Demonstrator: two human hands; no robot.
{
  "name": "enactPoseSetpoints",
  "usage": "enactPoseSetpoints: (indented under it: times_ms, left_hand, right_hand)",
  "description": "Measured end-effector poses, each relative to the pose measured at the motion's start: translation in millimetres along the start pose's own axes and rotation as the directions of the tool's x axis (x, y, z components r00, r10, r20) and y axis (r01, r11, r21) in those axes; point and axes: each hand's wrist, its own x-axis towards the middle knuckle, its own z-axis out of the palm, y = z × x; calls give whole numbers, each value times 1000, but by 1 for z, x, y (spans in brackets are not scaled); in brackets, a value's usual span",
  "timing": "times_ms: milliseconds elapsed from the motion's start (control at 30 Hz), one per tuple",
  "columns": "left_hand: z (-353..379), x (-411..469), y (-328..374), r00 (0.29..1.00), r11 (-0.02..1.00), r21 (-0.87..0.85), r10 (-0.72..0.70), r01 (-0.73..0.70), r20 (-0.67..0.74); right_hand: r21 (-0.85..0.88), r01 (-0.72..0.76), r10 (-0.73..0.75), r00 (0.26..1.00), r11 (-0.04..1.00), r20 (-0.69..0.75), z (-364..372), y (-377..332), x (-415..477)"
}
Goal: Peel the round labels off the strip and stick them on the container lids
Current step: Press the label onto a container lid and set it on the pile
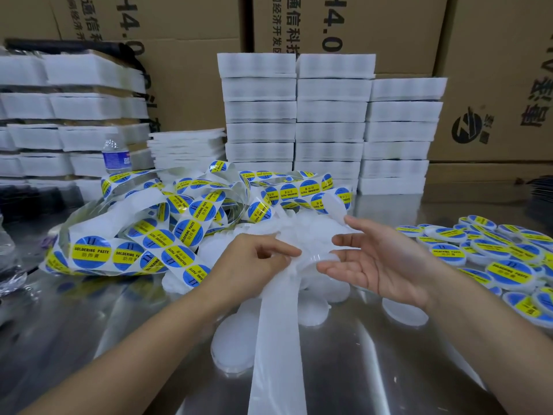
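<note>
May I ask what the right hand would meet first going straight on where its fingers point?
The right hand would probably meet the clear lid, beside the strip the left hand pinches; depth unclear.

1. Label strip [143, 235]: white backing w/ round labels [92, 252], blue w/ yellow band reading "SOLDERING PASTE". Loose tangled loops heaped at left and centre.
2. Peeled backing [278, 339]: bare white strip. Pinched at top end by left hand [254, 259], runs down to near edge over plain lids.
3. Plain lids [232, 345]: round, translucent white, unlabelled. Loose pile at centre, several lying flat.
4. Labelled lids [508, 271]: same type, label side up. Overlapping pile at right, apart from plain ones.
</note>
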Motion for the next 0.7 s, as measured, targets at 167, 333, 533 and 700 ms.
enactPoseSetpoints:
  times_ms: [167,333,533,700]
  left_hand:
    - [-3,-2,5,962,966,-202,-111,164,249]
    - [-5,0,6,952,938,-280,-125,205,280]
    - [-2,-2,-1,952,981,-75,-152,177,265]
    - [-5,0,-1,951,958,-156,-202,243,235]
  right_hand:
    - [81,-18,15,999,997,44,5,5,0]
    - [143,34,-36,999,989,15,6,4,0]
    - [-84,131,-137,988,988,-71,3,7,2]
    - [-286,396,-453,876,873,-168,-2,5,3]
